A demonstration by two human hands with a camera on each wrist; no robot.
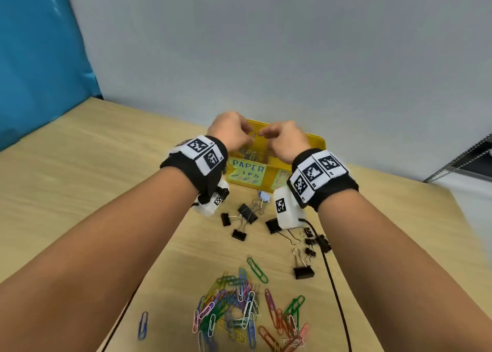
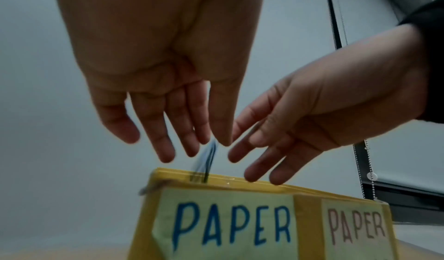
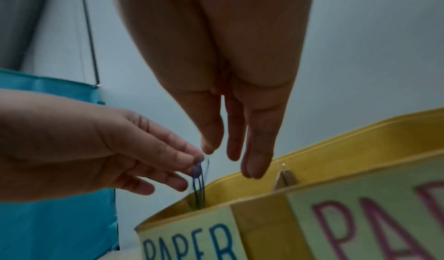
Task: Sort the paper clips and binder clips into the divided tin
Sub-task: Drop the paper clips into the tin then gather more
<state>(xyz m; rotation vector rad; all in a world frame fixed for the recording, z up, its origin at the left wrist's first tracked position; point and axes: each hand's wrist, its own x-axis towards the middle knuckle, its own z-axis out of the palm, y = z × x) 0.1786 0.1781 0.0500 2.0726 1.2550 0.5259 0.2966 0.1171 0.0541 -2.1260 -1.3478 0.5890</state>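
The yellow divided tin (image 1: pixel 317 144) stands at the back of the wooden table, with a blue "PAPER" label (image 2: pixel 230 224) on its left compartment and a pink one (image 2: pixel 355 226) on the right. A cardboard divider (image 3: pixel 286 176) splits it. Both hands hover over the left compartment. My left hand (image 1: pixel 234 133) (image 2: pixel 187 131) has straight fingers; a blurred blue paper clip (image 2: pixel 206 161) (image 3: pixel 199 180) hangs just under its fingertips, partly inside the tin. My right hand (image 1: pixel 282 138) (image 3: pixel 235 150) is beside it, fingers straight and holding nothing. Coloured paper clips (image 1: pixel 239 311) lie piled near me, with black binder clips (image 1: pixel 247 214) between them and the tin.
More binder clips (image 1: pixel 303 271) lie to the right, next to a black cable (image 1: pixel 332 285) that runs toward me. A single blue clip (image 1: pixel 143 325) lies apart at the left. A grey wall stands behind the tin, a blue panel (image 1: pixel 40 58) at the left.
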